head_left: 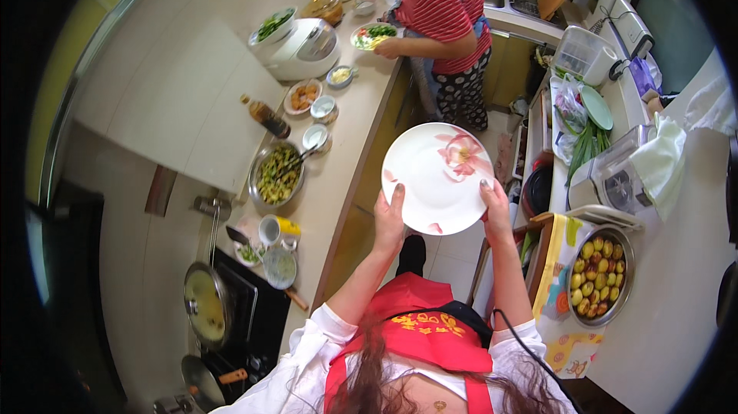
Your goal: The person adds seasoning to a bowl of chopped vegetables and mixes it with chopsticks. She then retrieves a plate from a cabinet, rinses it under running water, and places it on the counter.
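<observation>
Between my two hands is a round white plate (426,183) with a pink flower printed near its upper right rim. Nothing lies on it, and its face is turned up towards me. My left hand (390,221) grips the lower left rim, the thumb on top. My right hand (497,209) grips the lower right rim in the same way. The fingers under the plate are mostly hidden. I hold it out in front of my red apron (426,322), above the floor between the two counters.
The left counter (323,206) carries a steel bowl of chopped food (279,174), a sauce bottle (266,117) and a rice cooker (305,48). A lidded pan (206,304) sits on the hob. Ahead, another person (444,27) holds a plate of cut vegetables (373,36). Jujubes fill a bowl (599,275) at right.
</observation>
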A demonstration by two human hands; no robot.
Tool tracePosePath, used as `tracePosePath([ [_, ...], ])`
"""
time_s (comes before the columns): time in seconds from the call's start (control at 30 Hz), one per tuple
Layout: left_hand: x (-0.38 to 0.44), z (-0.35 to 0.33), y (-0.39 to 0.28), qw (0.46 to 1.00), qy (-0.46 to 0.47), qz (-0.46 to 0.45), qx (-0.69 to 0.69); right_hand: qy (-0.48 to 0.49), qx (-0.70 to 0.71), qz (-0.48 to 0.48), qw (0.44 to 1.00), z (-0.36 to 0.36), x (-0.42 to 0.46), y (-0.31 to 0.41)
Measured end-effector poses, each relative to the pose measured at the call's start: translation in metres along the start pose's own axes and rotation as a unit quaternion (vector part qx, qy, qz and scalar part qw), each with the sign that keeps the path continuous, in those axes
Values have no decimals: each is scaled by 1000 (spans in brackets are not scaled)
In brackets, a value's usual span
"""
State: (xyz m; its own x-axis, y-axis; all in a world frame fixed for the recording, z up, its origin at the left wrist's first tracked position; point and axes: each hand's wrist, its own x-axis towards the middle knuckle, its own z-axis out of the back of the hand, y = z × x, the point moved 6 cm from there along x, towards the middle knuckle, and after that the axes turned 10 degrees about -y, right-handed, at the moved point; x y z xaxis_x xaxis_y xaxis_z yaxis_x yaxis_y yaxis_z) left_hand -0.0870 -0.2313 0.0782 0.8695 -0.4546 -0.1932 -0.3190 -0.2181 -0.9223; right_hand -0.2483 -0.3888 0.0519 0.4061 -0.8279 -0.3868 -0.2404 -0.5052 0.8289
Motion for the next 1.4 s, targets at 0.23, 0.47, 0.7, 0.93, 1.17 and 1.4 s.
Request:
tracePosePath([
  [0.23,142,-172,1,970,224,18,94,-88,82,115,986,23,125,84],
  [0.47,302,-389,-8,827,340,-302,331,-266,84,241,930,60,226,172],
  [0.7,459,-603,26,401,303,-568,652,-348,-123,352,860,76,366,273],
  [0.93,642,-724,84,311,328,-492,745,-326,-276,395,813,39,553,363],
  [1.17,734,-723,158,363,345,-179,847,-348,-298,375,806,24,726,389],
  [1.4,801,-742,177,551,252,-184,774,-299,-93,213,925,17,919,332],
])
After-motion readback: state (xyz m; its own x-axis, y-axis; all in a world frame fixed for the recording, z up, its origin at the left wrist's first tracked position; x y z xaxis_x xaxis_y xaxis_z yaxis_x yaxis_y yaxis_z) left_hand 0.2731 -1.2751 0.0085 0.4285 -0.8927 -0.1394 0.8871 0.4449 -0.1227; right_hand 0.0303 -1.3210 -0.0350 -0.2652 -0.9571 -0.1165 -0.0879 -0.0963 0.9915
